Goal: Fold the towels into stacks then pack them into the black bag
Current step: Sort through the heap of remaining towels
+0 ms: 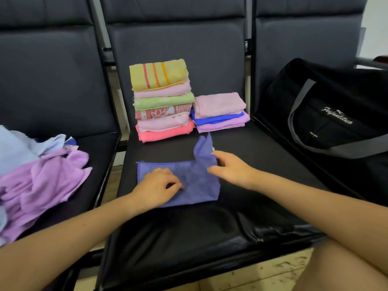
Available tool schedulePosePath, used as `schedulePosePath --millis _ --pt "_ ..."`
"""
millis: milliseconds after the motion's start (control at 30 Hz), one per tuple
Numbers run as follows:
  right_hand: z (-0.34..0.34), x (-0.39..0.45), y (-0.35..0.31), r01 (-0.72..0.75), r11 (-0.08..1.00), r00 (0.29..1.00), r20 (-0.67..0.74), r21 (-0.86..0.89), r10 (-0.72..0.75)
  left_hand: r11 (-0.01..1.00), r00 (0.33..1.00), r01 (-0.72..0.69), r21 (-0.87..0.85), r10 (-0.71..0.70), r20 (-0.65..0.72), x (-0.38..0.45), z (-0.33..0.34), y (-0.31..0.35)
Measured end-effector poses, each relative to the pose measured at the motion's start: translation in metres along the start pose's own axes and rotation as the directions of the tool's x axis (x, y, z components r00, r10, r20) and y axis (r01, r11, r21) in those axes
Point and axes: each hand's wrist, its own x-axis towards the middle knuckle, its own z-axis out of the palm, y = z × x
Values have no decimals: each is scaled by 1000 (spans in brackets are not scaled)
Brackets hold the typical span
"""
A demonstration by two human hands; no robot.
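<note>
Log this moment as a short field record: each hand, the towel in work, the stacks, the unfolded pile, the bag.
left hand: rests on the blue-purple towel, fingers curled, pinching its cloth
right hand: lifts the towel's right end
tall stack: six folded towels, yellow striped on top
short stack: three folded towels, pink on top, right of the tall stack
unfolded pile: lilac and pale blue, on the left seat
black bag: on the right seat
</note>
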Motion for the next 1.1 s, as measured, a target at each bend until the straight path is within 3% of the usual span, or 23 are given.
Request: schedulePosePath --millis 100,200,300,367,433,533,600,667,767,900,967,1033,1100 --pt "23 -2 -1 164 939 969 226 -303 -96 978 986 132 161 -113 -122 -9 -3 -12" --pt "40 0 -3 200 932 942 322 -301 -98 963 971 204 178 -176 -163 -14 -2 -18" --pt "39 5 0 100 967 975 215 -232 -49 964 968 199 176 -166 -186 -16 0 -21" --pt "36 7 5 79 958 995 81 -277 -59 965 964 198 170 -161 -211 -17 3 -19" --pt "35 7 8 -77 940 997 -30 -333 71 963 960 217 161 -181 -211 -15 5 -16" --pt "36 8 4 -328 903 938 18 -279 346 962 953 267 62 -254 -166 -8 10 -13" --pt "36 9 -2 -383 903 907 104 -196 407 958 948 265 -109 -280 -155 0 12 -7" --pt "30 13 -6 -406 906 907 71 -121 416 919 928 264 -294 -325 -182 6 8 -1" --pt "15 20 -8 -327 942 938 -146 -79 313 913 903 306 -269 -368 -223 9 -2 -11" --pt "8 18 -18 -89 993 952 -299 -74 63 908 919 360 -215 -384 -83 7 -10 -28" --pt "13 12 -26 65 995 965 -250 -77 -83 889 914 374 -265 -402 -57 8 -11 -26" --pt "23 7 -33 196 972 972 -104 -127 -210 850 908 368 -378 -416 -51 9 -13 -23" --pt "35 1 -37 242 962 969 79 -130 -233 773 883 361 -521 -464 -77 8 -16 -20"
